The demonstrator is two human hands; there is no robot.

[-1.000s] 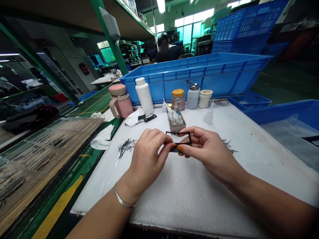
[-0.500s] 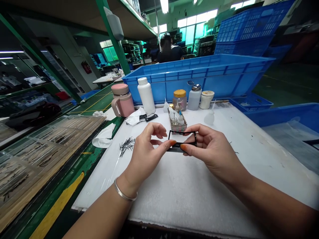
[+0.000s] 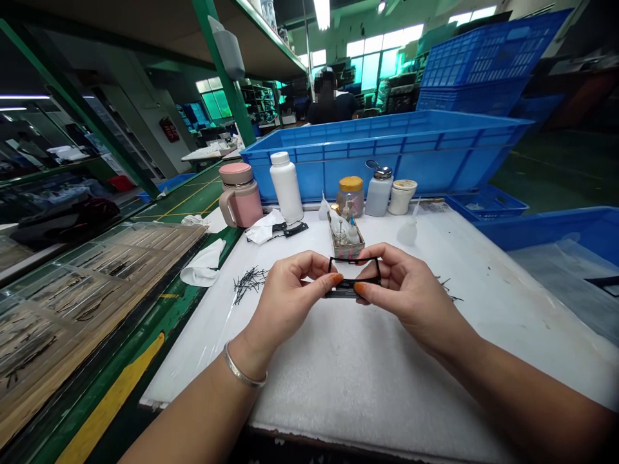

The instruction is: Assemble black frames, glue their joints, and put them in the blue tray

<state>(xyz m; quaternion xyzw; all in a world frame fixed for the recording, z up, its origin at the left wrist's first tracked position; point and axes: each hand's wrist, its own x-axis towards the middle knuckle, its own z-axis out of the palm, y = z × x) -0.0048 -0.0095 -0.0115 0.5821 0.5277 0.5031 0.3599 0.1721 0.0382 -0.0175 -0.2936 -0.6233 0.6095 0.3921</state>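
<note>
Above the white tabletop, a small black rectangular plastic frame (image 3: 344,292) is held level between both hands, its opening showing the table behind. My left hand (image 3: 296,287) pinches its left end, thumb on the near bar and fingers curled behind. At the other end my right hand (image 3: 406,282) grips the frame, thumb pressed on the near bar and forefinger along the far top edge. Left of my left hand lies a pile of thin black strips (image 3: 248,283). More black strips (image 3: 449,290) show partly behind my right hand.
Beyond the hands stand a small box of dropper bottles (image 3: 347,250), a pink mug (image 3: 246,205), a white bottle (image 3: 287,190), a yellow-lidded jar (image 3: 351,198) and a pump bottle (image 3: 379,196). A large blue crate (image 3: 425,161) closes off the back. Clear-covered trays (image 3: 87,277) lie left.
My left fingers have closed in from a raised, looser position onto the left end of the frame. The frame stays in nearly the same place; the view has shifted slightly.
</note>
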